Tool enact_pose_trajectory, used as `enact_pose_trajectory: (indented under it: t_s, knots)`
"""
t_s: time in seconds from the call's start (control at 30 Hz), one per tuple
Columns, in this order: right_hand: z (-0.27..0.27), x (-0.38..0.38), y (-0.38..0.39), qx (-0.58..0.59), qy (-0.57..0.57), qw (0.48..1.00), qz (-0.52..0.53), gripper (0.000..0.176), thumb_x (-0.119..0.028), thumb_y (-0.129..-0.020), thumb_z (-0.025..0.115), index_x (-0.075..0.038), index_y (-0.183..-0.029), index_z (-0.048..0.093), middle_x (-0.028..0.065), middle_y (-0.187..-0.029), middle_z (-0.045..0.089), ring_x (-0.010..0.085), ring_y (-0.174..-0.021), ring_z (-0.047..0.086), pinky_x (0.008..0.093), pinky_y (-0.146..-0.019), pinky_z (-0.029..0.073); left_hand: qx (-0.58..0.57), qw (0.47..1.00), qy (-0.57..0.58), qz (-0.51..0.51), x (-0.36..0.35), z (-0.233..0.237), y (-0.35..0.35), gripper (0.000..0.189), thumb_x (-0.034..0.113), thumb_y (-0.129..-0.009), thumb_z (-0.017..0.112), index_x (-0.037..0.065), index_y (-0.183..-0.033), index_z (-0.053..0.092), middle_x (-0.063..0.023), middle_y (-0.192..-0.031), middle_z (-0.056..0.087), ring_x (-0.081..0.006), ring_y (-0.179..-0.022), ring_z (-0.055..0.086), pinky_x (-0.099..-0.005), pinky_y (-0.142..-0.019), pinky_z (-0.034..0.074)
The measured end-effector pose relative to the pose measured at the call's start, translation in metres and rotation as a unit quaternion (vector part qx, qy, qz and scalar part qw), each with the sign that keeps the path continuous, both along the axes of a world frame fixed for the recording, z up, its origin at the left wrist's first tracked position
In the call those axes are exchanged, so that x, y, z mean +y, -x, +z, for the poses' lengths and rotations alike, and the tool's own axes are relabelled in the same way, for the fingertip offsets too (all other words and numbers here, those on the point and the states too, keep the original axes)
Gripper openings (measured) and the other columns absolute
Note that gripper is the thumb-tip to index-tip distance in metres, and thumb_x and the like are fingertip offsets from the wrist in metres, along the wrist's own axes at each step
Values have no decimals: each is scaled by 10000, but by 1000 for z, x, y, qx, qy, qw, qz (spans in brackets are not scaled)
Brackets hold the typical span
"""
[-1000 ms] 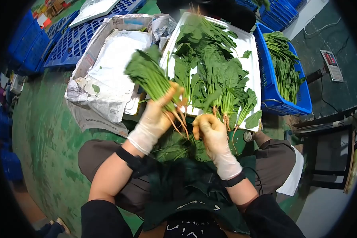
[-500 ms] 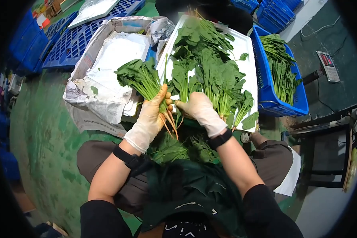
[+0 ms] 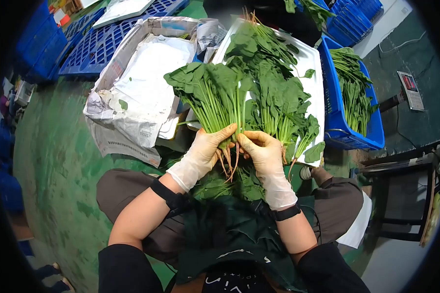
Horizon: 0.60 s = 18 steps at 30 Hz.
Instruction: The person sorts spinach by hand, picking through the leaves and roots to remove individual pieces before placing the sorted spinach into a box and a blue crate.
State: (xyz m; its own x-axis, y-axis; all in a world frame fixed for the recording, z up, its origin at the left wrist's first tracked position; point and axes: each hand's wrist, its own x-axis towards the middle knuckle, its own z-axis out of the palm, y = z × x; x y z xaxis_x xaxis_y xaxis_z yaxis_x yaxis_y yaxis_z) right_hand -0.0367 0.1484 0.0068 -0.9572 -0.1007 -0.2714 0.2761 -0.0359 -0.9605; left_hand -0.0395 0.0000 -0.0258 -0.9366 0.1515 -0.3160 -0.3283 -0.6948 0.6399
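Observation:
My left hand (image 3: 204,152), in a pale glove, is closed around a bunch of spinach (image 3: 205,95), its leaves pointing away and orange-pink roots hanging below the fingers. Close beside it, my right hand (image 3: 265,152), gloved too, pinches a spinach stem (image 3: 240,110) against the bunch's right side. Beyond both hands lies a white tray (image 3: 317,73) carrying more spinach (image 3: 278,93), with roots toward me at the near end. Loose spinach leaves (image 3: 212,188) lie below my hands, near my lap.
A newspaper-lined box (image 3: 102,110) with white sheets stands at left. On the right is a blue crate (image 3: 333,115) of spinach, then a digital scale (image 3: 411,91). A blue pallet (image 3: 90,53) and stacked blue crates (image 3: 41,49) are at far left; a black-framed stand (image 3: 401,195) is at right.
My left hand has moved right with the spinach bunch. My right hand has come down from the tray to the bunch with a spinach stem. More greens show at the top edge.

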Motion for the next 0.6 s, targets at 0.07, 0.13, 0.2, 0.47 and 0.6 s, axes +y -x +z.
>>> enact_pose_trajectory:
  t_s: [0.07,0.13,0.2,0.47,0.6]
  knots:
    - [-4,5,-1,-20,45,998,-25,224,-124,-794,706,41,-925,629,59,-768,644,88,-621,576,200,-552,458,26,1000,12,3,10,6,-4,245,113,-800,691,25,-996,572,-37,-871,622,-121,-709,602,-236,-591,505]
    - [-11,3,-7,13,47,997,-59,234,-132,-797,704,49,-924,627,65,-773,645,94,-631,582,202,-573,467,57,998,40,6,16,12,-7,229,101,-803,683,3,-981,577,-57,-869,626,-137,-711,610,-240,-575,510]
    - [-13,-2,-15,65,38,992,-99,237,-122,-816,680,59,-950,608,79,-808,641,109,-660,595,211,-617,488,44,999,10,-1,17,10,-6,223,88,-824,651,-9,-1006,566,-69,-865,626,-143,-686,614,-246,-572,525]
    - [8,12,-34,-167,296,939,-40,252,-218,-846,654,9,-935,589,45,-772,613,113,-601,550,244,-566,453,28,995,-91,-25,7,20,-4,312,76,-866,590,-6,-1157,512,-98,-1017,610,-153,-823,622,-254,-645,547]
    - [20,9,-29,62,-13,997,-37,221,-200,-820,689,3,-858,610,30,-756,615,68,-602,555,195,-543,451,69,994,-78,-40,4,21,-6,333,77,-868,588,15,-1182,499,-97,-1096,588,-174,-944,600,-292,-748,540]
